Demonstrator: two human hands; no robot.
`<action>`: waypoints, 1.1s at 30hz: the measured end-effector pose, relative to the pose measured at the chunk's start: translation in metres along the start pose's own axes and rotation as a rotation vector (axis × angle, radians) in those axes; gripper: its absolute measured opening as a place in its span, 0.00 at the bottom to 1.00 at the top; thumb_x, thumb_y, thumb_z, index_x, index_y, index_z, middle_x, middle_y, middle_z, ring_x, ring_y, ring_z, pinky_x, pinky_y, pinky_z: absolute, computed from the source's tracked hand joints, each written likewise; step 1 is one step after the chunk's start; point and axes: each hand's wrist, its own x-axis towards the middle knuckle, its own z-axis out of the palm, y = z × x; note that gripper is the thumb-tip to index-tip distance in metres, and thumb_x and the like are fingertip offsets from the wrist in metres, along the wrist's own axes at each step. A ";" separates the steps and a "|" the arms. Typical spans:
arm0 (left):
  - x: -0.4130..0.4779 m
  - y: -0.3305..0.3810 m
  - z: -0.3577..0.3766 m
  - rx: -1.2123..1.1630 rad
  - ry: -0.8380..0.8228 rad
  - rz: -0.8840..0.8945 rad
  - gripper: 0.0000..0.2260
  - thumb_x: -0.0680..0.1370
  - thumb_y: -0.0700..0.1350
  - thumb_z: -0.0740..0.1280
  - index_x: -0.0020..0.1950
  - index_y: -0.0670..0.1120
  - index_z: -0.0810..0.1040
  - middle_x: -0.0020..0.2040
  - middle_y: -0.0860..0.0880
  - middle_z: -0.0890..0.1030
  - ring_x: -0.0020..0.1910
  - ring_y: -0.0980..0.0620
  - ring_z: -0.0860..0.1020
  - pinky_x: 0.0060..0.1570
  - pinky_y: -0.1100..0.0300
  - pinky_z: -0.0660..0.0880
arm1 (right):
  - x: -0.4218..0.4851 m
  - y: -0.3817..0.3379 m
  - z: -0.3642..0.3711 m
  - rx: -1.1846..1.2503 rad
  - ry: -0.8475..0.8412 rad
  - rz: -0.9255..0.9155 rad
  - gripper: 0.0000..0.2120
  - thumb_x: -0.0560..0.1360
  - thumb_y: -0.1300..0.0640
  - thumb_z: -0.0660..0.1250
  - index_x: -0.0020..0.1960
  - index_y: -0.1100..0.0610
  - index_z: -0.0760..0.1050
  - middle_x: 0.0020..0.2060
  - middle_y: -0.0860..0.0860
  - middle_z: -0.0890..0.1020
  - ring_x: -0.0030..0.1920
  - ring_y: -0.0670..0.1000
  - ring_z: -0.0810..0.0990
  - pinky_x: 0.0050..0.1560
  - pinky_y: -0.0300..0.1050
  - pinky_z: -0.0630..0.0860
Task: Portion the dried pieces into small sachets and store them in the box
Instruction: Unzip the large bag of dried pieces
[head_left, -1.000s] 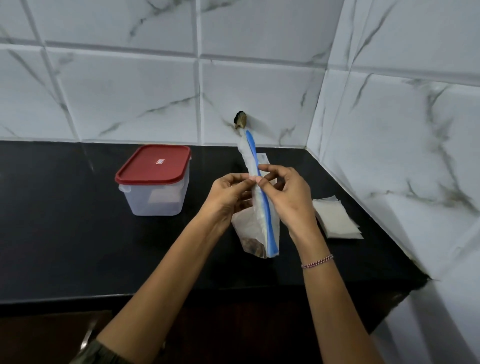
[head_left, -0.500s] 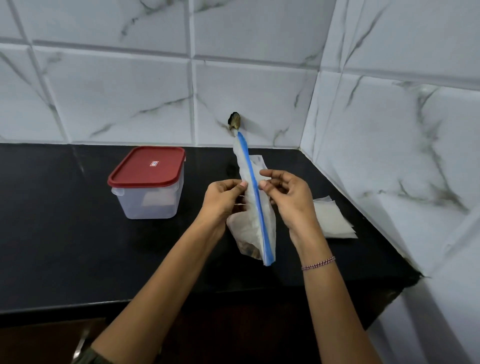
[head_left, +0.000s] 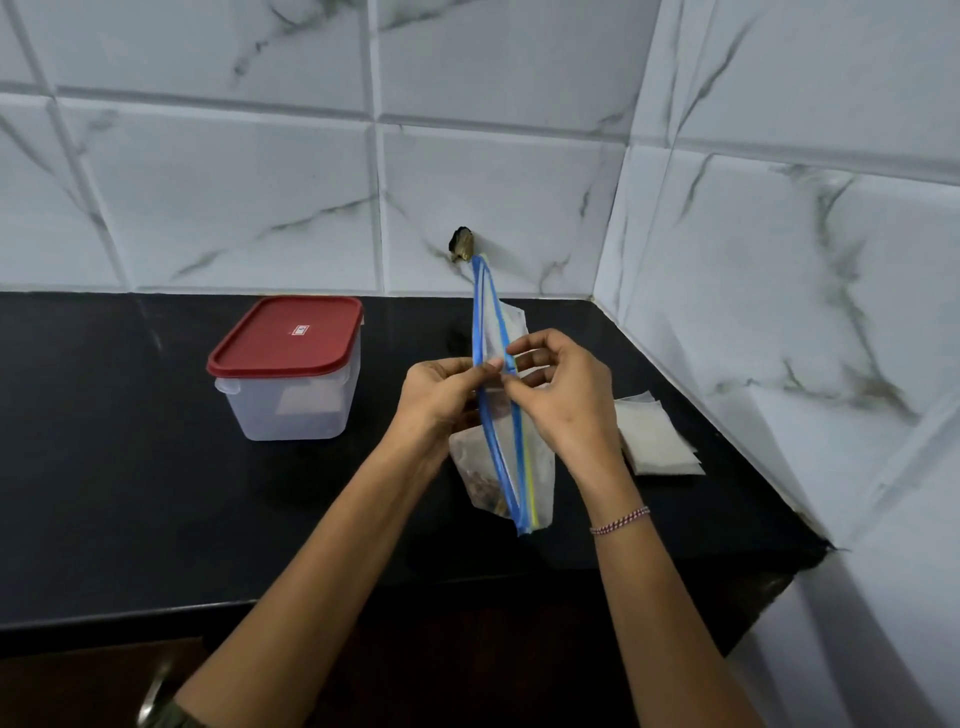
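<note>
Arms extended forward, left hand (head_left: 441, 397) pinching, right hand (head_left: 566, 405) pinching, fingers (head_left: 535, 340) curled

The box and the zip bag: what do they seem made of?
Box: probably translucent, slightly frosted plastic; shapes inside show dimly. Its red lid: opaque, smooth plastic, likely. Zip bag: thin clear plastic film; it creases, and brown pieces show through.

1 zip bag (head_left: 537, 475), 1 red-lidded box (head_left: 291, 402), 1 stack of sachets (head_left: 657, 441)

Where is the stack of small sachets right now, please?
In the head view, the sachets lie on the black counter by the right-side wall, just right of the right hand gripping the zip bag.
</note>
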 end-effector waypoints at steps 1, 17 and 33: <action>0.000 0.000 -0.001 -0.006 -0.003 -0.008 0.05 0.76 0.41 0.69 0.45 0.40 0.82 0.38 0.45 0.83 0.37 0.50 0.82 0.33 0.62 0.79 | 0.001 0.001 0.000 0.005 0.017 0.019 0.10 0.71 0.57 0.73 0.50 0.51 0.76 0.41 0.43 0.79 0.38 0.39 0.78 0.34 0.25 0.73; -0.005 0.003 -0.027 -0.529 0.072 -0.427 0.14 0.78 0.37 0.49 0.44 0.37 0.74 0.39 0.39 0.79 0.38 0.42 0.78 0.37 0.47 0.75 | 0.012 0.039 -0.016 1.192 0.162 0.774 0.18 0.77 0.75 0.49 0.40 0.55 0.66 0.39 0.59 0.76 0.35 0.54 0.77 0.25 0.40 0.77; -0.033 -0.035 -0.026 1.031 0.459 0.387 0.40 0.66 0.68 0.68 0.67 0.45 0.61 0.62 0.44 0.65 0.62 0.44 0.67 0.49 0.49 0.72 | -0.021 0.050 0.002 0.317 0.025 0.174 0.26 0.73 0.49 0.70 0.66 0.43 0.62 0.63 0.50 0.67 0.61 0.48 0.73 0.58 0.43 0.75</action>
